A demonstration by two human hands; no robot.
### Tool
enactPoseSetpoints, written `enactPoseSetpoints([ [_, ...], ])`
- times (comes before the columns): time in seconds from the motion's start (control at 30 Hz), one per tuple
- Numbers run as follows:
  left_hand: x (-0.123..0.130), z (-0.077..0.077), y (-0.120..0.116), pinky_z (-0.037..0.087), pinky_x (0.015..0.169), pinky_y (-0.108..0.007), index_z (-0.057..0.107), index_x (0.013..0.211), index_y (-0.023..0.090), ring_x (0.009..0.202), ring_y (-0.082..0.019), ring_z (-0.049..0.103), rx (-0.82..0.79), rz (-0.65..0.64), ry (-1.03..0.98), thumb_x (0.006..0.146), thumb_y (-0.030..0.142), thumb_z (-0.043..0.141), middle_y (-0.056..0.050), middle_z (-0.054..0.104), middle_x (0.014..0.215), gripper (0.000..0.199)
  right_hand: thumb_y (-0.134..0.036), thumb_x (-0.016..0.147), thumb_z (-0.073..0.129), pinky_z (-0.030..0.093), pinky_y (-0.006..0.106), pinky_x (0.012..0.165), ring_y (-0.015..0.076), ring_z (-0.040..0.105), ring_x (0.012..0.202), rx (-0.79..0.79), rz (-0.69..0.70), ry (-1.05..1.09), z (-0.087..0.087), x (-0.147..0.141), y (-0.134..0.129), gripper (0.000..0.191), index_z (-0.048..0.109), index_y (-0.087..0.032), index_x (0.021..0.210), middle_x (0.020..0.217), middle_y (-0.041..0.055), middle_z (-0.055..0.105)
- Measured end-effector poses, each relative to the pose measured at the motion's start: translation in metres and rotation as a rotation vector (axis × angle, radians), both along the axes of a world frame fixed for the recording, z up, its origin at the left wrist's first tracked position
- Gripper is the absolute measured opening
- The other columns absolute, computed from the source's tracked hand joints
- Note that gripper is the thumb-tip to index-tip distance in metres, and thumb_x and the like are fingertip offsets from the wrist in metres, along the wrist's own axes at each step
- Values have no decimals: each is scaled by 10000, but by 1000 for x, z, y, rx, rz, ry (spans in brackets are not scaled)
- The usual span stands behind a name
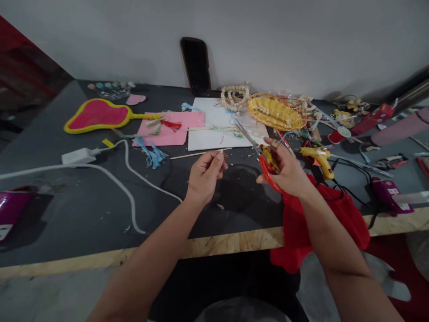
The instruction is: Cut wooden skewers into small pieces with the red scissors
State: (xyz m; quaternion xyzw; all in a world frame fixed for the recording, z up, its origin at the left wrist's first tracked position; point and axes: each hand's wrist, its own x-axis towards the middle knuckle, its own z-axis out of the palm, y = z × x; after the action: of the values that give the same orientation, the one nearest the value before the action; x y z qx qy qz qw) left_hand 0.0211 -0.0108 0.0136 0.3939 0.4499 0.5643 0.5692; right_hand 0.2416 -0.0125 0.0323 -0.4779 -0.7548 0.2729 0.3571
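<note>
My left hand (207,173) is closed in a pinch over the dark tabletop, with a tiny pale piece showing at its fingertips. A thin stick (187,156) lies on the table just behind these fingers. To the right, my right hand (284,167) holds scissors (267,172) with red and yellow handles. Their metal blades point up and to the left, over the edge of a white board (219,139). Small pale scraps are scattered on the table between and around my hands.
A pink and yellow fan (98,117), blue tassels (153,155) and a white cable (134,172) are at left. A phone (195,65) leans on the wall. At right are a wicker basket (276,112), yellow glue gun (319,160) and red cloth (328,210).
</note>
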Motion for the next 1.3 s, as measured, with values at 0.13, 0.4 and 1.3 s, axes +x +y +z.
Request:
enactPoseSetpoints([
  [0.13,-2,-3,0,305,434,-173,621,782,173,492,-53,406,20,-32,10,765,439,702,24,541,602,278,-550,644,789,531,450,881,288,536,1114,18,116,-129,1,-15,-7,842,474,-223,1353,1270,145,530],
  [0.4,-4,-13,0,339,473,-187,655,834,165,527,-79,473,71,-113,146,793,455,666,13,570,600,293,-652,687,701,427,525,1029,303,500,1198,53,203,-223,-7,-23,-8,885,434,-200,1399,1273,142,561],
  [1.3,-7,-15,-1,255,413,-213,634,700,152,432,-62,398,137,-145,179,799,453,669,7,557,568,319,-502,821,648,499,407,974,253,595,1107,187,156,-249,-14,-27,-9,638,517,-176,1354,1157,131,640],
])
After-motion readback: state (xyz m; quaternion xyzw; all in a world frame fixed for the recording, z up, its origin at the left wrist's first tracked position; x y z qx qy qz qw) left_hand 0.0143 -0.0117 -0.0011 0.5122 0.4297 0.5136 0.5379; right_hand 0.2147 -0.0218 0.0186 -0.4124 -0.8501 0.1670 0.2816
